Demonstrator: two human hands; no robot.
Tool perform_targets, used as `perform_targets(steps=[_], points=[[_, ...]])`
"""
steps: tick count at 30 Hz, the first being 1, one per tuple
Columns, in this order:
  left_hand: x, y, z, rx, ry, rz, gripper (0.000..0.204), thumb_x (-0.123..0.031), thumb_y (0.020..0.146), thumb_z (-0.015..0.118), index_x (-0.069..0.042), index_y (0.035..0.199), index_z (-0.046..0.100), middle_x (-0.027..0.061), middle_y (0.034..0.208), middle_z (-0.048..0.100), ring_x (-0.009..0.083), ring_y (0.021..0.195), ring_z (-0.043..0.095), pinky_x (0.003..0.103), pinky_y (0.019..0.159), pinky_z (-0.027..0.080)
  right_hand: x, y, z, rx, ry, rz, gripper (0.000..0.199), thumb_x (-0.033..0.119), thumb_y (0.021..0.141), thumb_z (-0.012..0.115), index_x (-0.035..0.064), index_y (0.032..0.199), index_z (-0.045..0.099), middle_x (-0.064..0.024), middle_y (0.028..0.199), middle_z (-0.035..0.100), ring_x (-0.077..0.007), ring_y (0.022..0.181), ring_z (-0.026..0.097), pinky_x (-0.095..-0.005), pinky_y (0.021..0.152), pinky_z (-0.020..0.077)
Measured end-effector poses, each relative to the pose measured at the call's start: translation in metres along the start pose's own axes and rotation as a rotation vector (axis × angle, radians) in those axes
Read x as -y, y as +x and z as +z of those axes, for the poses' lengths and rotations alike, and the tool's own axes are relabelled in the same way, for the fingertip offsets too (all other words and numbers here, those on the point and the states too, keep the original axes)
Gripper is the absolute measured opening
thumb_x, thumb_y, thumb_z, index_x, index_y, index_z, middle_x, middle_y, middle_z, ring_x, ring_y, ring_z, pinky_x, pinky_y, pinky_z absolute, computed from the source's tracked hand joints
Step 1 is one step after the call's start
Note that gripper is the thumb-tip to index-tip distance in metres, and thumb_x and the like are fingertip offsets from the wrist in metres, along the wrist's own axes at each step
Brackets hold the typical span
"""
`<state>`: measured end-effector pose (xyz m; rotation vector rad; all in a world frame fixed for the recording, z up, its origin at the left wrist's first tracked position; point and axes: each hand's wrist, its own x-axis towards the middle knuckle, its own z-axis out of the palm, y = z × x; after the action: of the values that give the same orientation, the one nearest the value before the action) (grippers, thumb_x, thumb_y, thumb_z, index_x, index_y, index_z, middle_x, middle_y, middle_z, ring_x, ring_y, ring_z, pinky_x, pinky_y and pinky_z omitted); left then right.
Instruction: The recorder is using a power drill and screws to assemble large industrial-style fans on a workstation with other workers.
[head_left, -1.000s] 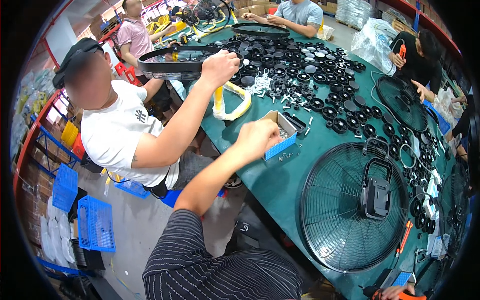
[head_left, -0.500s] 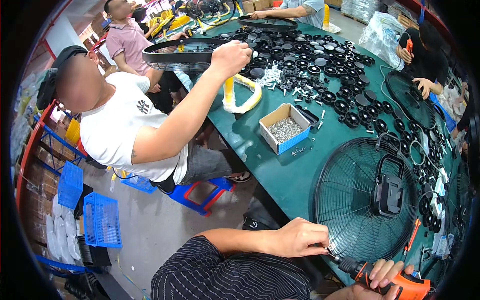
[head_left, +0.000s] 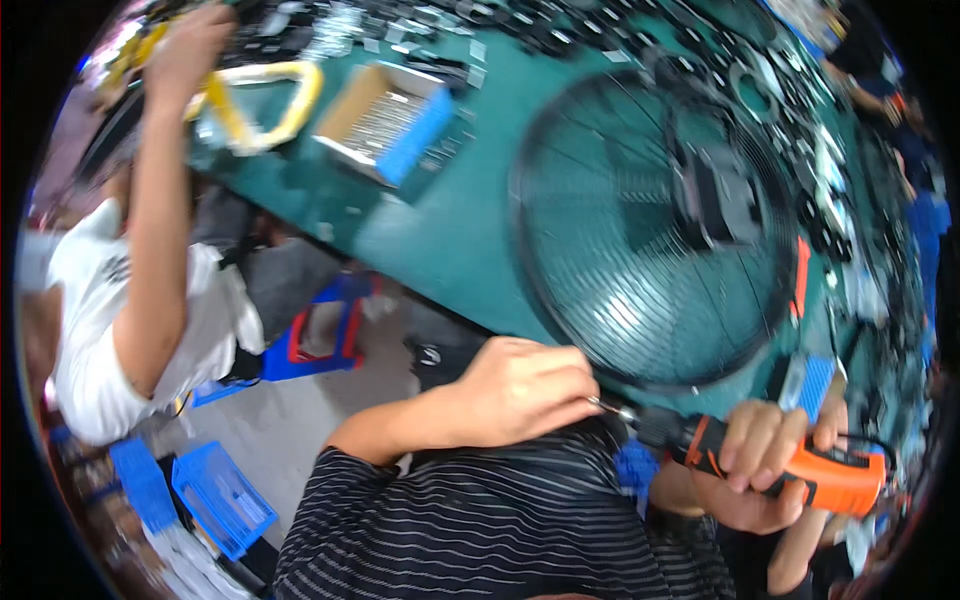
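Pinching its fingertips together, the left hand [head_left: 527, 388] holds a small metal piece [head_left: 597, 402] at the tip of the bit [head_left: 624, 412] — too blurred to name. The right hand [head_left: 765, 450] wraps the orange driver [head_left: 842, 482], nearer than the fan grille [head_left: 615, 310] — I'd line piece and bit up straight.

We see an orange-and-black power screwdriver [head_left: 838, 480], black fan guard [head_left: 640, 320], green worktop [head_left: 440, 240], blue-sided box [head_left: 415, 140] and black shirt [head_left: 480, 520] with pale stripes.

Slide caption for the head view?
Right grip holding an orange drill, left grip at its tip, near a black fan cage on a green table.
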<state>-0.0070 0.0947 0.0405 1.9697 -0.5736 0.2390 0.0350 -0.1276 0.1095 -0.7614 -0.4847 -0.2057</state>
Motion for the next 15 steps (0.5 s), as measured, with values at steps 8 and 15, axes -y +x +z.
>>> perform_targets(steps=[8,15], points=[[0.006,-0.001,0.008,0.052,-0.045,-0.071,0.017,-0.014,0.076,0.079,-0.006,0.079,0.065,0.003,0.073,0.061,0.0192,0.056,0.06,0.031,0.05,0.047,-0.006,0.003,-0.015,0.118,-0.046,0.104,0.043,0.021,0.09,0.068,0.0063,0.12,0.041,-0.0023,0.062,0.057,-0.0145,0.047,0.058,-0.0285,0.046,0.0514],[0.014,-0.005,0.011,0.062,-0.052,-0.075,0.018,-0.012,0.073,0.081,-0.006,0.08,0.065,0.003,0.075,0.063,0.0189,0.056,0.06,0.031,0.05,0.047,-0.011,0.003,-0.016,0.134,-0.035,0.132,0.044,0.021,0.09,0.07,0.0078,0.12,0.04,-0.0016,0.061,0.058,-0.0148,0.046,0.06,-0.0293,0.047,0.053]])
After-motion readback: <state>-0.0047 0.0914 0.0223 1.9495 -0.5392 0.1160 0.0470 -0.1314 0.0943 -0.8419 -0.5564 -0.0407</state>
